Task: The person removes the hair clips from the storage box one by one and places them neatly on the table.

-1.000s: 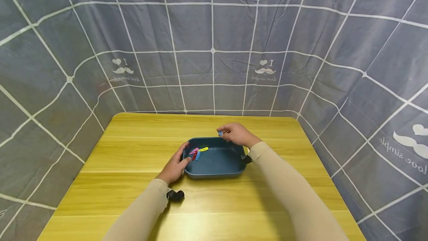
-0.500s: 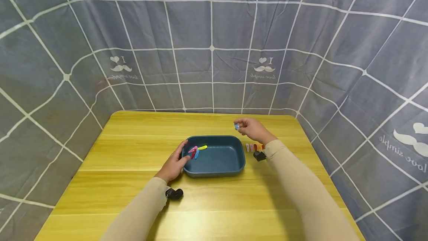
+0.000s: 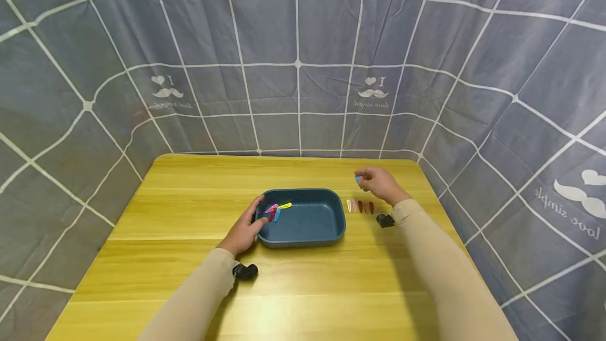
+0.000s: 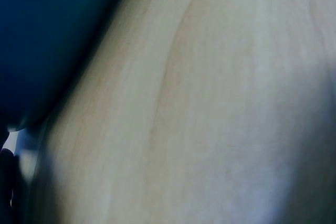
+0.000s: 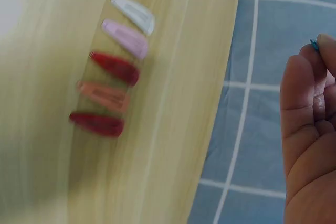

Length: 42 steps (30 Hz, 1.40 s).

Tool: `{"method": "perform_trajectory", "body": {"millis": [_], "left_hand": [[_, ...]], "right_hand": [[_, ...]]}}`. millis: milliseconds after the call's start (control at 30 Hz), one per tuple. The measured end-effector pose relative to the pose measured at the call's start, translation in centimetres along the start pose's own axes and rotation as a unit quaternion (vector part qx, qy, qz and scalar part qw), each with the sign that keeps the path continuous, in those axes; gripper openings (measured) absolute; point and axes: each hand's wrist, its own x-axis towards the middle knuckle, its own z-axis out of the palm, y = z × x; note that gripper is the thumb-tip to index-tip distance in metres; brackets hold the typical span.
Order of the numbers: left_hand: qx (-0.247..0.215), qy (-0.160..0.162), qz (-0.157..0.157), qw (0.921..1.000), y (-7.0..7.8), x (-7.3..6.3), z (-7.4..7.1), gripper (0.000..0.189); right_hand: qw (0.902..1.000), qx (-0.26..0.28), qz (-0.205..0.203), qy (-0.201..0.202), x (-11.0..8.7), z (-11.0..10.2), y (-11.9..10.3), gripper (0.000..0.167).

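Observation:
My left hand [image 3: 242, 229] grips the left end of a dark blue basin [image 3: 307, 225], thumb over the rim. Inside, near that thumb, lie a yellow hair clip [image 3: 285, 206] and pink, red and blue ones in a small heap. Raised above the table, right of the basin, my right hand [image 3: 380, 183] pinches a blue hair clip [image 3: 357, 178] between thumb and fingertips; only its tip shows in the right wrist view. Below that hand is a row of snap clips: white [image 5: 134, 13], pink [image 5: 125, 38], red [image 5: 115, 67], orange [image 5: 105, 96] and dark red [image 5: 97, 124].
The wooden table [image 3: 303, 288] ends at a grey-blue gridded curtain [image 3: 326, 93] behind and at the sides. A black wrist camera [image 3: 245, 271] sits by the left cuff and another black camera [image 3: 385, 220] by the right one.
My right hand has carried the blue hair clip rightward from over the basin's far rim, uncovering the row of clips. The left hand keeps its hold on the basin.

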Motion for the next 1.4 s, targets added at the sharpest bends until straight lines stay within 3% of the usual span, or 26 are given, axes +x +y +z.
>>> {"method": "perform_trajectory", "body": {"millis": [467, 1000, 1400], "left_hand": [[0.012, 0.001, -0.01, 0.9999, 0.2, -0.1, 0.1, 0.068], [0.009, 0.004, -0.006, 0.9999, 0.1, 0.0, 0.3, 0.067], [0.015, 0.006, -0.006, 0.9999, 0.3, 0.1, 0.2, 0.067]], "right_hand": [[0.9989, -0.018, 0.043, 0.008, -1.8, -1.6, 4.5, 0.045], [0.9955, -0.003, 0.095, -0.001, -2.3, -0.6, 8.3, 0.044], [0.9947, -0.033, 0.097, -0.004, -2.6, 0.4, 9.6, 0.042]]}}
